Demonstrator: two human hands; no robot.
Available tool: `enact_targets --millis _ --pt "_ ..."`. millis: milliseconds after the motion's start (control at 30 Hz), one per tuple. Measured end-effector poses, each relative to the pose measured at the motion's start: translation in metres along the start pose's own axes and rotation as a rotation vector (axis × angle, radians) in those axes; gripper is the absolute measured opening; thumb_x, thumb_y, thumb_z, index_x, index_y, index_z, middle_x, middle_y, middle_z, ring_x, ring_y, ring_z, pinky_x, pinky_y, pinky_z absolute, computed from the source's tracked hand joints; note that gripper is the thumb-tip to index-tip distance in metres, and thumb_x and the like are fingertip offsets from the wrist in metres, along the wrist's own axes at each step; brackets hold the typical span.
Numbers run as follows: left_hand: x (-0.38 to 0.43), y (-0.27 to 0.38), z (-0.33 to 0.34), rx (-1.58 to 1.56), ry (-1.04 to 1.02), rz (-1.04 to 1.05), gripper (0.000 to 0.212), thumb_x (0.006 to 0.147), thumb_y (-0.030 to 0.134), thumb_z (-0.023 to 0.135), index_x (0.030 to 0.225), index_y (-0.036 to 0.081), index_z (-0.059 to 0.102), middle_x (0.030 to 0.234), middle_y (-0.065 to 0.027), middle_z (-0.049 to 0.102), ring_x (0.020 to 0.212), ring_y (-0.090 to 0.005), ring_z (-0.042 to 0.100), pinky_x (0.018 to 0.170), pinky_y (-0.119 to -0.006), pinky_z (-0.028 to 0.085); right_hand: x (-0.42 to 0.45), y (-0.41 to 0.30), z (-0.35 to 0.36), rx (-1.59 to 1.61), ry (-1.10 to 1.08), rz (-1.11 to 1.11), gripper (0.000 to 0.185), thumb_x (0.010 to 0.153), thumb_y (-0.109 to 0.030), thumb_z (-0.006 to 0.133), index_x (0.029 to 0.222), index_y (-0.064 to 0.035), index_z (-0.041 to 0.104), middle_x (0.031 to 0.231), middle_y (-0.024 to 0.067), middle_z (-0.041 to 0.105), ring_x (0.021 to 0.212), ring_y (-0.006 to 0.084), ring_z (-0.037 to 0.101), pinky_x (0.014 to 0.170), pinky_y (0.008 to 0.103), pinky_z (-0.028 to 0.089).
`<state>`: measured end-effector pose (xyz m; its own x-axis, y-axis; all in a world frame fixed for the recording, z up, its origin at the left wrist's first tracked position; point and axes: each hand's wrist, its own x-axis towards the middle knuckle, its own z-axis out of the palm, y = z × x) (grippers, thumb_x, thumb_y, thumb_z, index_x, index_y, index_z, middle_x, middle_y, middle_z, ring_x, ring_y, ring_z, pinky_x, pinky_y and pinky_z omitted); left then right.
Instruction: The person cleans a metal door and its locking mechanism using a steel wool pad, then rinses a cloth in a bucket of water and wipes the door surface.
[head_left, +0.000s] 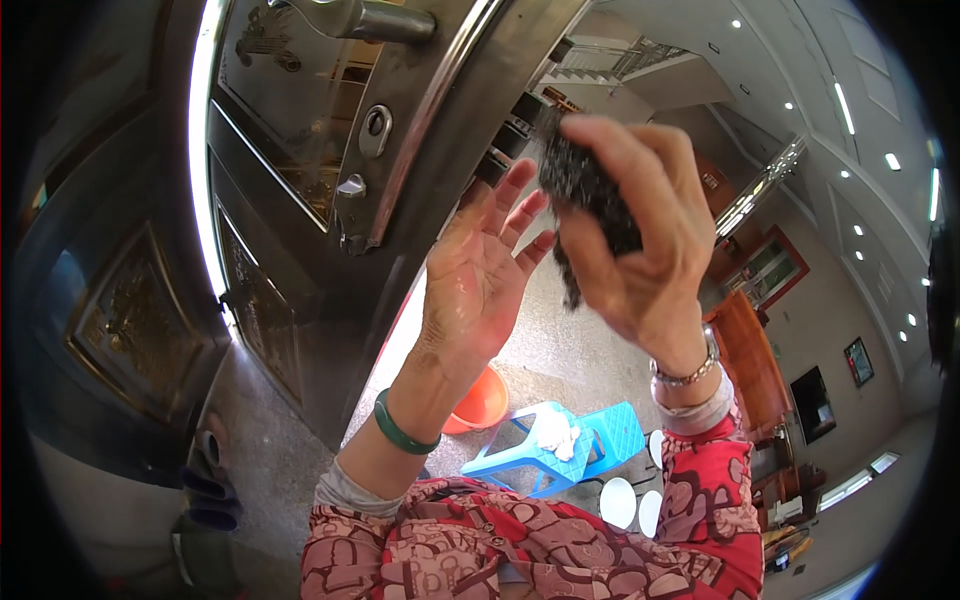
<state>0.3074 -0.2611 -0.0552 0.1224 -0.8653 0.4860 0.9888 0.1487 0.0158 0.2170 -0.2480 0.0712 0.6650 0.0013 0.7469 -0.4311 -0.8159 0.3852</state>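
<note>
My right hand (652, 225) is raised at the upper middle, with its fingers around a dark, shaggy scouring pad or cloth (581, 184); strands hang from its lower end. Beside it my left hand (484, 281) is held up, wet palm showing, fingers apart and nothing in it. It seems close to the dark pad, though whether they touch I cannot tell. Left of both hands stands a dark metal door (315, 300) with a lever handle (390, 21), an oval lock cylinder plate (375, 130) and a small thumb-turn (351, 186).
Below my hands, an orange basin (480, 401) stands on the floor beside a blue plastic stool (525, 457) bearing a white crumpled cloth (556, 435). White round stool seats (618, 502) are near it. Boots (210, 487) stand at the lower left, and wooden furniture (750, 360) at the right.
</note>
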Motion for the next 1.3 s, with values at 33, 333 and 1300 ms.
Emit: enact_targets --millis 33,333,1300 --pt "0.000 0.000 0.001 -0.003 -0.003 -0.002 0.027 0.095 0.036 0.054 0.116 0.019 0.059 0.134 -0.0008 0.052 0.124 -0.0188 0.041 0.100 -0.040 0.035 0.004 0.003 0.002 -0.043 0.022 0.010 0.050 0.063 -0.004 0.073 0.111 -0.0128 0.063 0.092 0.0118 0.054 0.072 0.0293 0.059 0.057 0.0361 0.048" --pt "0.005 -0.002 -0.005 -0.160 -0.017 -0.002 0.030 0.093 0.032 0.061 0.120 0.021 0.060 0.130 0.0003 0.055 0.124 -0.0175 0.045 0.104 -0.041 0.036 0.023 -0.009 0.013 -0.337 -0.082 -0.097 0.041 0.062 -0.005 0.074 0.102 -0.0111 0.068 0.099 0.0103 0.058 0.081 0.0285 0.062 0.062 0.0358 0.051" --pt "0.010 0.002 -0.025 -0.233 -0.100 -0.138 0.022 0.097 0.019 0.054 0.114 0.008 0.062 0.110 -0.0037 0.066 0.111 -0.0124 0.058 0.098 -0.032 0.044 0.005 -0.005 0.020 -0.021 -0.096 0.026 0.038 0.061 0.002 0.074 0.098 -0.0020 0.066 0.090 0.0129 0.059 0.073 0.0282 0.062 0.063 0.0319 0.051"
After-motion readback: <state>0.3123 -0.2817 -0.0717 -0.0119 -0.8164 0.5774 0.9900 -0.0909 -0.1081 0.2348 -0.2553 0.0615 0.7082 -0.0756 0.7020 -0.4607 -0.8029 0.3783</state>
